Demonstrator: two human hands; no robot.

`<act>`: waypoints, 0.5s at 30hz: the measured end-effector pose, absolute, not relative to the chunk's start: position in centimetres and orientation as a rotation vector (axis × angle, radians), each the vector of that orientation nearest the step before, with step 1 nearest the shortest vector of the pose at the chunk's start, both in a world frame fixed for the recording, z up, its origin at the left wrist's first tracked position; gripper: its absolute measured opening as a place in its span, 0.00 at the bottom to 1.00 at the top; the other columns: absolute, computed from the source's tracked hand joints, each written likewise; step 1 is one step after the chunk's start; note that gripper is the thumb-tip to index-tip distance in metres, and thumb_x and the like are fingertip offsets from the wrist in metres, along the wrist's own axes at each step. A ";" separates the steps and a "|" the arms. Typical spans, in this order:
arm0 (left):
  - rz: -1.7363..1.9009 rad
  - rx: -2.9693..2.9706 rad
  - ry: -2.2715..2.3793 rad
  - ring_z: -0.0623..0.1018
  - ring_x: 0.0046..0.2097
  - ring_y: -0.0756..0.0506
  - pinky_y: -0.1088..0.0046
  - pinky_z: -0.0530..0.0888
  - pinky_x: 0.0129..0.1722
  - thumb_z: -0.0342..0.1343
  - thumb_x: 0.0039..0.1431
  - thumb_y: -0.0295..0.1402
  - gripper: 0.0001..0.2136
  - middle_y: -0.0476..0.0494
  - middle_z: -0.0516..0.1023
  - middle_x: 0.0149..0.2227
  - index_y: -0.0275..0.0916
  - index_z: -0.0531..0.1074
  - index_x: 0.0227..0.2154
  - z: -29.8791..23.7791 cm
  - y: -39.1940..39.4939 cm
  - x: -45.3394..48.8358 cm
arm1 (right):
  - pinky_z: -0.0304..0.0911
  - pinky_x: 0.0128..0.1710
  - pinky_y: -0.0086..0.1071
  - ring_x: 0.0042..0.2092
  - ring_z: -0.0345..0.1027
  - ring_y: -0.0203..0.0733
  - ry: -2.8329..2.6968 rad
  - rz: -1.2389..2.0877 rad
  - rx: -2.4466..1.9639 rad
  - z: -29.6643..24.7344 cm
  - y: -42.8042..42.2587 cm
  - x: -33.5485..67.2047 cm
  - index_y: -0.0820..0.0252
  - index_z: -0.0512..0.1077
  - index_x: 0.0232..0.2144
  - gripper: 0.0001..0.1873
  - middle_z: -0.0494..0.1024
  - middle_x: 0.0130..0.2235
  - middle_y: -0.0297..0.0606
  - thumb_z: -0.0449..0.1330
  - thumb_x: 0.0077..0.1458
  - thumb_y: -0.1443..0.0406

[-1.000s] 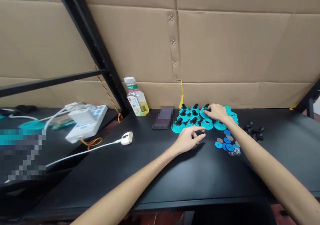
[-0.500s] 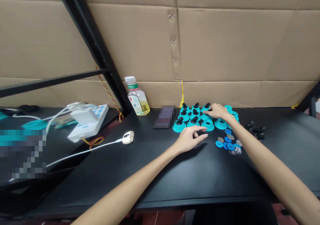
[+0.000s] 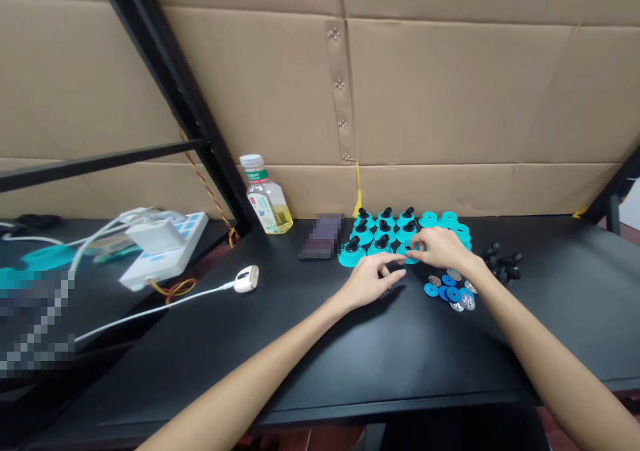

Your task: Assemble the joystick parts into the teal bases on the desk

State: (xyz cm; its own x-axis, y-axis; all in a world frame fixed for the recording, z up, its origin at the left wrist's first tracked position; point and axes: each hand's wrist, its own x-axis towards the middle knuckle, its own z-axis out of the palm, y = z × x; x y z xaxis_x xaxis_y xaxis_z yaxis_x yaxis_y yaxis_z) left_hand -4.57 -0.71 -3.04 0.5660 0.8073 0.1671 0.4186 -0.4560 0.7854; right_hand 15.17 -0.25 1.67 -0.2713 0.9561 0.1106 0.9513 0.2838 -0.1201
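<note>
Teal round bases (image 3: 430, 220) stand in rows at the back of the black table (image 3: 350, 344); several carry a black knob (image 3: 382, 241). My right hand (image 3: 443, 247) rests over the front row, its fingertips pinched on a front teal base (image 3: 406, 255) without a knob. My left hand (image 3: 373, 281) lies just in front of that base. Its fingers are loosely apart and the index tip reaches the rim; it holds nothing. Blue and silver discs (image 3: 450, 292) lie under my right wrist. A small heap of loose black knobs (image 3: 503, 264) is to the right.
A bottle of yellow liquid (image 3: 265, 197) and a blurred-out phone (image 3: 320, 235) sit left of the bases. Further left are a white corded device (image 3: 245, 279), a power strip (image 3: 165, 251) and a slanted black frame bar (image 3: 190, 117). A cardboard wall (image 3: 450, 91) closes the back.
My right hand came back from the back row to the front-row base, leaving a black knob on a back base. My left hand barely moved. The view shifted slightly.
</note>
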 end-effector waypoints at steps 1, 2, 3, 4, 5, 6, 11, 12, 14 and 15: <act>0.696 2.075 0.974 0.73 0.22 0.49 0.73 0.70 0.32 0.54 0.58 0.43 0.20 0.51 0.74 0.19 0.36 0.73 0.50 -3.0 -0.7 -4.6 | 0.47 0.26 0.29 0.33 0.68 0.40 -2.395 0.043 -1.776 1.5 -0.3 15.1 0.57 0.78 0.33 0.12 0.79 0.33 0.38 0.59 0.54 0.57; 0.694 2.067 0.970 0.73 0.22 0.49 0.73 0.70 0.31 0.54 0.58 0.43 0.20 0.52 0.73 0.18 0.36 0.73 0.50 -3.0 -0.7 -4.6 | 0.46 0.26 0.29 0.33 0.68 0.40 -2.400 0.043 -1.766 1.5 -0.4 15.1 0.58 0.78 0.33 0.11 0.79 0.33 0.38 0.59 0.55 0.58; 0.693 2.061 0.963 0.72 0.21 0.50 0.74 0.70 0.31 0.54 0.58 0.42 0.20 0.52 0.72 0.18 0.36 0.73 0.50 -3.0 -0.7 -4.5 | 0.46 0.26 0.29 0.33 0.67 0.39 -2.399 0.051 -1.757 1.6 -0.5 15.1 0.58 0.78 0.32 0.11 0.79 0.32 0.39 0.59 0.55 0.58; 0.699 2.055 0.956 0.72 0.21 0.50 0.74 0.70 0.30 0.54 0.59 0.42 0.20 0.52 0.73 0.19 0.37 0.73 0.50 -2.9 -0.7 -4.5 | 0.46 0.26 0.29 0.32 0.67 0.39 -2.388 0.068 -1.752 1.7 -0.6 15.2 0.57 0.79 0.32 0.11 0.79 0.32 0.38 0.59 0.55 0.58; 0.713 2.047 0.946 0.72 0.21 0.51 0.74 0.70 0.30 0.54 0.59 0.42 0.20 0.51 0.74 0.21 0.37 0.72 0.50 -3.0 -0.7 -4.5 | 0.46 0.26 0.29 0.32 0.66 0.38 -2.372 0.092 -1.749 1.9 -0.8 15.3 0.57 0.79 0.31 0.11 0.78 0.31 0.38 0.59 0.54 0.58; 0.735 2.041 0.934 0.72 0.21 0.51 0.74 0.70 0.29 0.54 0.59 0.41 0.20 0.49 0.76 0.25 0.37 0.72 0.50 -3.0 -0.7 -4.4 | 0.46 0.26 0.29 0.31 0.66 0.37 -2.359 0.126 -1.745 2.2 -1.0 15.4 0.57 0.79 0.30 0.11 0.78 0.30 0.37 0.60 0.54 0.58; 0.888 2.104 0.917 0.72 0.23 0.55 0.73 0.72 0.30 0.58 0.55 0.42 0.21 0.42 0.74 0.45 0.40 0.71 0.50 -3.6 -0.4 -4.5 | 0.47 0.24 0.27 0.23 0.62 0.34 -2.386 0.478 -1.617 2.8 -2.4 15.3 0.59 0.78 0.27 0.10 0.73 0.20 0.34 0.62 0.51 0.59; 0.891 2.125 0.916 0.72 0.24 0.54 0.73 0.73 0.31 0.60 0.53 0.43 0.23 0.41 0.73 0.47 0.40 0.71 0.51 -3.6 -0.3 -4.5 | 0.48 0.24 0.27 0.22 0.61 0.33 -2.393 0.572 -1.559 2.8 -2.5 15.3 0.60 0.78 0.27 0.10 0.71 0.18 0.33 0.61 0.51 0.59; 0.854 2.175 0.900 0.73 0.24 0.54 0.71 0.74 0.34 0.63 0.49 0.45 0.28 0.39 0.71 0.53 0.43 0.69 0.54 -3.6 -0.3 -4.6 | 0.51 0.23 0.26 0.21 0.61 0.32 -2.355 0.687 -1.446 2.9 -2.6 15.3 0.62 0.77 0.28 0.10 0.72 0.19 0.32 0.58 0.52 0.62; 0.831 2.204 0.894 0.72 0.24 0.55 0.70 0.74 0.35 0.65 0.47 0.45 0.31 0.39 0.70 0.55 0.43 0.68 0.55 -3.5 -0.3 -4.5 | 0.52 0.24 0.26 0.20 0.61 0.31 -2.319 0.700 -1.411 3.0 -2.5 15.5 0.62 0.77 0.28 0.10 0.73 0.21 0.33 0.56 0.52 0.64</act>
